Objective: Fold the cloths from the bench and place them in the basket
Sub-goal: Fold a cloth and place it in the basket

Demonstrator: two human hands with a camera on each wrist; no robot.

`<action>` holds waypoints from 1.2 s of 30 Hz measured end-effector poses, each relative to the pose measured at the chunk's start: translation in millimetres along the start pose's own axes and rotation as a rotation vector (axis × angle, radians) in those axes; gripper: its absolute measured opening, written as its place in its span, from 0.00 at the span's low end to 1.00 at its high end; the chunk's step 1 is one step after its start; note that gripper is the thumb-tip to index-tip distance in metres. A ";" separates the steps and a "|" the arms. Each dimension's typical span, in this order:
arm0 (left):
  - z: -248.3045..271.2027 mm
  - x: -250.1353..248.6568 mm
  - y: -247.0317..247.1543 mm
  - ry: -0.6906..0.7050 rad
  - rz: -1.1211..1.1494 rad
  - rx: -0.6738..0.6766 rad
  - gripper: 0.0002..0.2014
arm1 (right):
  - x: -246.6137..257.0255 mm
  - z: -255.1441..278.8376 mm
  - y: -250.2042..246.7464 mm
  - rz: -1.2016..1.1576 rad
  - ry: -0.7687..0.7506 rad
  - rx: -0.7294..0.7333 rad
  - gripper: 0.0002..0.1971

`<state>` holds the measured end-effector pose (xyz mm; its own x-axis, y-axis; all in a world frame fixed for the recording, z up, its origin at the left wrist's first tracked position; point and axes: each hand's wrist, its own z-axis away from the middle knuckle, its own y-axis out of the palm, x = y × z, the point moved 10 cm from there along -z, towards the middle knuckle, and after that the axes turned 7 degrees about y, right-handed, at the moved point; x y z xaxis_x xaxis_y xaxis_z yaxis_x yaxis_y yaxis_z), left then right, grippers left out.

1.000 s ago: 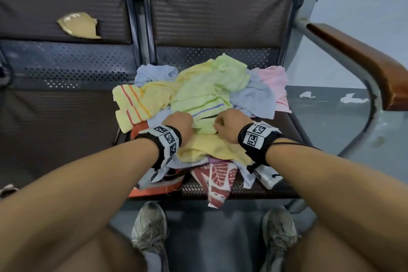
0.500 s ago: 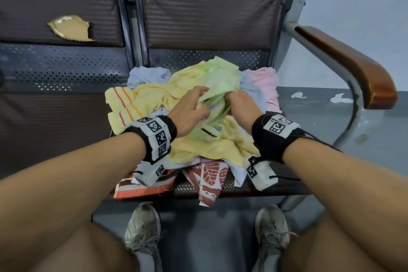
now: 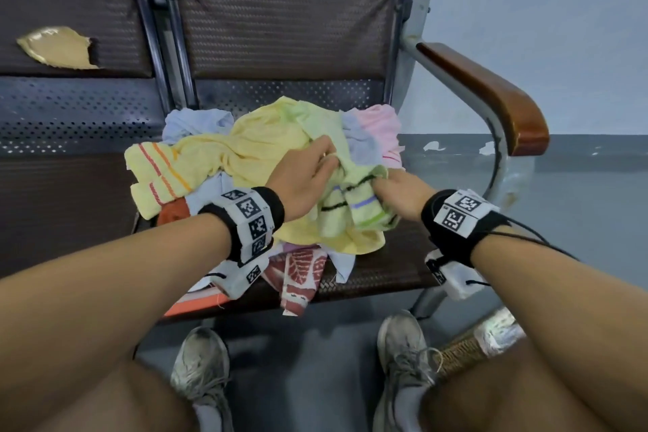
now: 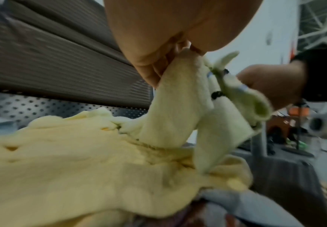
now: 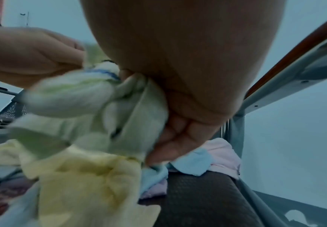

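Both hands are lifting the pale green striped cloth (image 3: pixel 350 200) off the pile, where a second ago they were pressing down on it. Left hand (image 3: pixel 301 182) is pinching its upper edge; right hand (image 3: pixel 403 196) is curling round its lower corner. It is hanging bunched above the yellow cloth (image 3: pixel 252 147) on the bench seat (image 3: pixel 378 277). Folding is only beginning; next it likely needs shaking flat. No basket is showing clearly.

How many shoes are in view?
2. The left shoe sits on the floor below the bench's front edge, between the person's legs; the right shoe is beside it, next to a woven basket. Both are partly hidden by the legs.
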<state>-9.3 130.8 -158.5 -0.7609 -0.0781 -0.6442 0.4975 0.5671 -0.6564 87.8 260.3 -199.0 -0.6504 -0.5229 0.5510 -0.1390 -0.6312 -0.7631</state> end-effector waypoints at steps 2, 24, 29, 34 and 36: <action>4.7 -14.5 14.3 0.046 -0.013 0.073 0.08 | -5.3 3.7 16.8 -0.160 0.058 0.115 0.16; -27.0 4.0 45.1 0.168 -0.611 0.482 0.17 | 70.1 15.5 -1.3 0.079 -0.458 -0.011 0.19; -37.3 26.5 0.3 -0.027 -0.545 0.248 0.07 | 22.1 -6.5 -34.6 0.237 -0.304 -0.215 0.19; -33.4 27.9 -50.3 -0.071 -0.616 0.001 0.24 | 7.0 -16.1 -66.0 0.196 -0.206 -0.490 0.23; -30.6 5.6 -54.8 0.024 -0.504 -0.051 0.23 | 14.9 -15.8 -77.1 0.059 -0.194 -0.591 0.21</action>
<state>-53.5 124.4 -114.1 -0.9108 -0.3339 -0.2429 0.0457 0.5031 -0.8630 77.1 310.2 -137.2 -0.5300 -0.6766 0.5111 -0.5328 -0.2032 -0.8215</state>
